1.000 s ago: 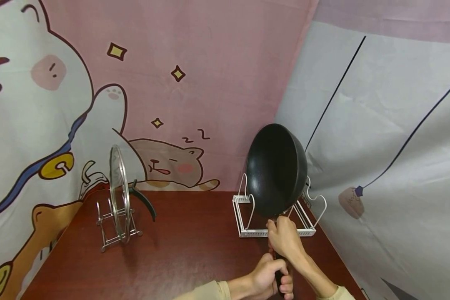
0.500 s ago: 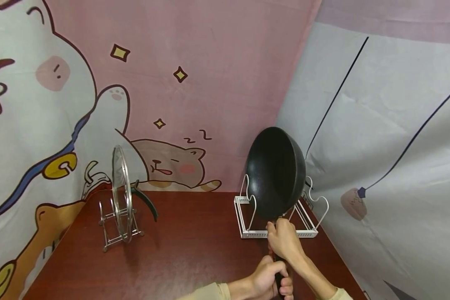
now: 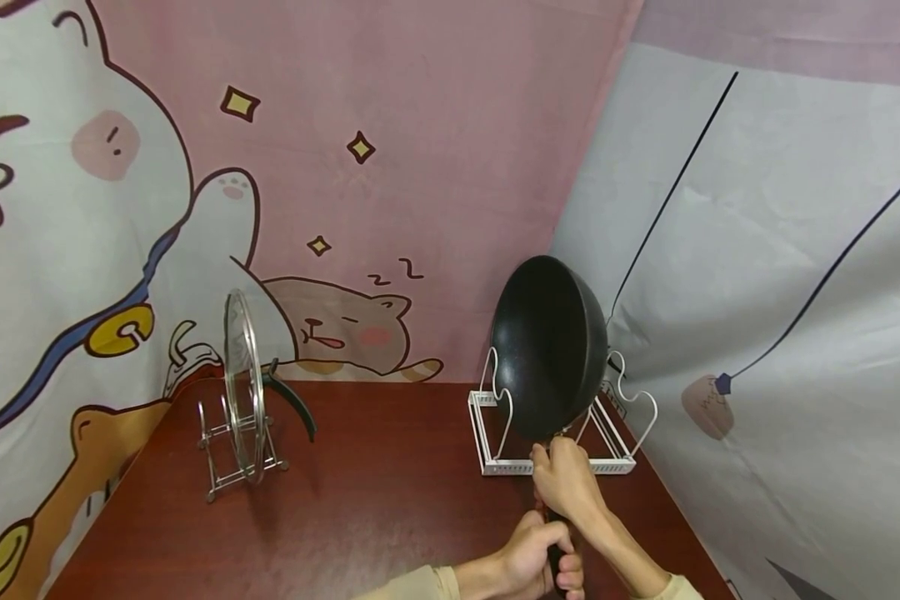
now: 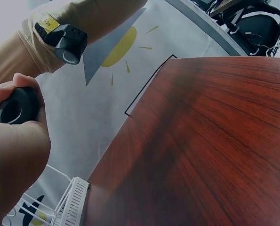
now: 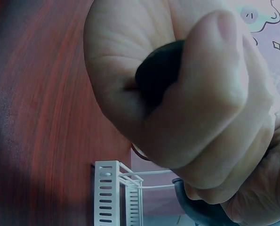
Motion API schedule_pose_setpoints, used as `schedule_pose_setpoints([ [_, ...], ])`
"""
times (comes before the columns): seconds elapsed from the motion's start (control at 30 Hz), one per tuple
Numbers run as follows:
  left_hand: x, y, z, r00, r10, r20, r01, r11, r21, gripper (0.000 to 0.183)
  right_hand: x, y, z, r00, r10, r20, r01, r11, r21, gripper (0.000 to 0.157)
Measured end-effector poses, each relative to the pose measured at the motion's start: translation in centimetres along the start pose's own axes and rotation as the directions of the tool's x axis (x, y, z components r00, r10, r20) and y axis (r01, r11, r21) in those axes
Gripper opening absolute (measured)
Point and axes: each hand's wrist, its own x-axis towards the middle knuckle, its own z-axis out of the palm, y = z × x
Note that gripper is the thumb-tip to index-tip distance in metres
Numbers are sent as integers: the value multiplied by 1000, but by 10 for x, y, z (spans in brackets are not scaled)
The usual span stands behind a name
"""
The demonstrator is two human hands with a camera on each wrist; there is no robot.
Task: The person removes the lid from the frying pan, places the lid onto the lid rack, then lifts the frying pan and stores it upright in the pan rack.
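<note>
A deep black wok stands tilted on its side in a white wire rack, its hollow facing left. Its handle points toward me. My right hand grips the handle close to the wok. Lower down, my left hand wraps round the same handle near its end. The left wrist view shows the round, dark handle end within curled fingers. A fist fills much of the right wrist view, with a black piece of handle showing. The hands hide most of the handle.
A glass lid with a dark curved handle stands upright in a metal wire rack at the left of the reddish-brown table. Printed cloth hangs behind, and grey cloth hangs on the right.
The wok has come down slightly in the head view and then stays nearly still. Both hands keep their grip on its handle. The lid and its rack stay in place.
</note>
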Motion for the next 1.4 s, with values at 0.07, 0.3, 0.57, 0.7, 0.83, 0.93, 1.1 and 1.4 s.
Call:
schedule_pose_setpoints([
  [0.07, -1, -1, -1, 1000, -2, -2, 2, 1000, -1, 18, 0, 1, 1, 1000, 0, 3, 0, 1000, 0, 46],
  [0.3, -3, -1, -3, 1000, 4, -13, -4, 1000, -3, 17, 2, 1, 4, 1000, -6, 7, 6, 1000, 0, 45],
  [0.57, -2, -1, -7, 1000, 1, -6, -1, 1000, -6, 20, 2, 1, 6, 1000, -14, 7, 14, 1000, -4, 43],
  [0.7, -3, -1, -8, 1000, -4, -4, 4, 1000, -5, 20, 2, 2, 8, 1000, -17, 7, 17, 1000, -14, 43],
  [0.83, -4, -2, -9, 1000, -10, -11, 10, 1000, -3, 20, 1, 2, 10, 1000, -14, 12, 14, 1000, -27, 44],
  [0.93, -5, -3, -10, 1000, -13, -15, 12, 1000, -2, 22, 0, 3, 11, 1000, -11, 16, 12, 1000, -28, 44],
  [1.1, -6, -4, -12, 1000, -18, -19, 18, 1000, -5, 26, 0, 5, 12, 1000, -19, 13, 19, 999, -31, 44],
  [1.4, -7, -4, -13, 999, -27, -27, 27, 1000, -5, 32, 0, 8, 15, 1000, -23, 18, 24, 999, -37, 44],
])
